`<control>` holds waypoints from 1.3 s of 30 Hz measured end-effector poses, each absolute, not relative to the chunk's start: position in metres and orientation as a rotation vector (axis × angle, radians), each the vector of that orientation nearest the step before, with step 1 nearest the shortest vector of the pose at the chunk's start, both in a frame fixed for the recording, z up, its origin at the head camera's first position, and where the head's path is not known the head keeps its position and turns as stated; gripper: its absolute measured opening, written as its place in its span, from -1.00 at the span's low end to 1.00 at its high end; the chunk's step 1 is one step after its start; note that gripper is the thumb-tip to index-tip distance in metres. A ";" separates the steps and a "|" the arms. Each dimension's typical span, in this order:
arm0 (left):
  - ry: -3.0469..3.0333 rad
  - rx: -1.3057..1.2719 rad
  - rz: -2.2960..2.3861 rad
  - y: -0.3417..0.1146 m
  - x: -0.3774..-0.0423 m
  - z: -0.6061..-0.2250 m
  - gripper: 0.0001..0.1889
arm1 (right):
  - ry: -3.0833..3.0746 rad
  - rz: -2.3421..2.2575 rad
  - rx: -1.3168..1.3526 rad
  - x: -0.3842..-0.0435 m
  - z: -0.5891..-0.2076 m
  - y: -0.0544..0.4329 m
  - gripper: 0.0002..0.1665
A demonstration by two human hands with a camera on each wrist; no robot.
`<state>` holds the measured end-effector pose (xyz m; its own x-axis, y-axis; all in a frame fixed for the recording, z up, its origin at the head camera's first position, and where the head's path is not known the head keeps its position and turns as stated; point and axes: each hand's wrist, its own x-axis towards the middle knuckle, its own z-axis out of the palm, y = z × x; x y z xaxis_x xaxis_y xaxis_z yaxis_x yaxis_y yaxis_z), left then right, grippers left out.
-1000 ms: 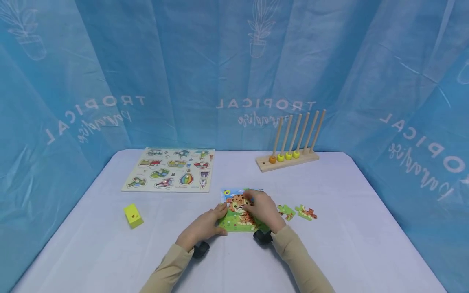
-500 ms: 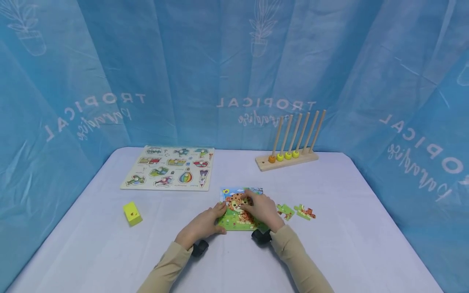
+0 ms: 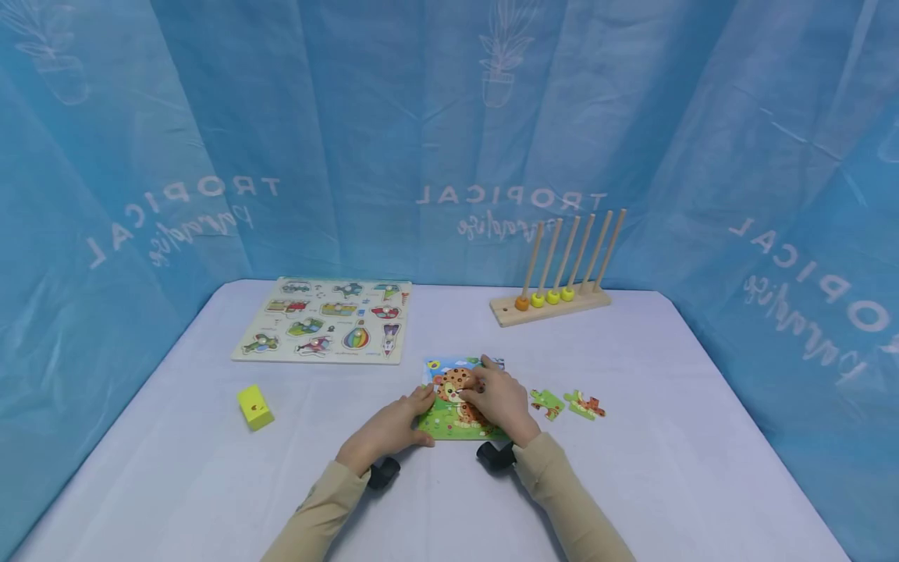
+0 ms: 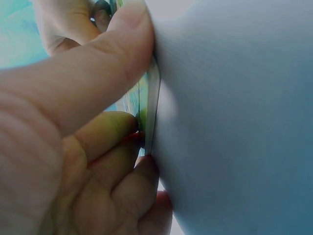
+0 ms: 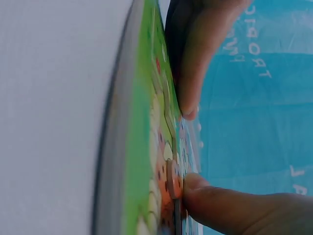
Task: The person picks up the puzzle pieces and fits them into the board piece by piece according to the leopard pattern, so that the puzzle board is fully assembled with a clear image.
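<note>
A leopard jigsaw puzzle (image 3: 442, 424) lies in its flat tray in front of me. My left hand (image 3: 389, 425) holds the tray's left side, with the thumb (image 4: 105, 61) at the near corner and the other fingers bent along the edge. Over the right half of the picture, my right hand (image 3: 502, 400) pinches a spotted orange puzzle piece (image 5: 173, 178). That piece stands slightly raised in the right wrist view, under the thumb tip; the palm hides part of the picture. Two loose pieces, one mostly green (image 3: 547, 403) and one green and orange (image 3: 585, 404), lie right of that hand.
A white peg puzzle board (image 3: 323, 320) with vehicle shapes lies at the back left. A yellow block (image 3: 255, 407) sits nearer on the left. The wooden peg stand (image 3: 551, 305) with several beads is at the back right. A blue curtain (image 3: 379, 140) surrounds the white table.
My right hand has drawn slightly back toward me and left, and its index finger now stands more extended. The left hand keeps its place on the tray. Both loose pieces stay put.
</note>
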<state>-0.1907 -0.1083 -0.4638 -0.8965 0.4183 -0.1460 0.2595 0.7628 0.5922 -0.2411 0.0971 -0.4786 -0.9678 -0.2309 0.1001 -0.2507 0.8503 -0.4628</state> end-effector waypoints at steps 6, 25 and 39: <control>2.688 0.532 0.863 -0.111 -0.191 -0.464 -0.17 | -2.980 0.774 0.358 -0.243 -0.481 0.094 -0.83; 2.680 0.554 0.875 -0.106 -0.188 -0.463 -0.18 | -2.787 1.544 0.127 -0.242 -0.472 0.256 -0.56; 2.674 0.555 0.913 -0.108 -0.189 -0.462 -0.19 | -2.997 1.166 0.220 -0.236 -0.472 0.266 -0.36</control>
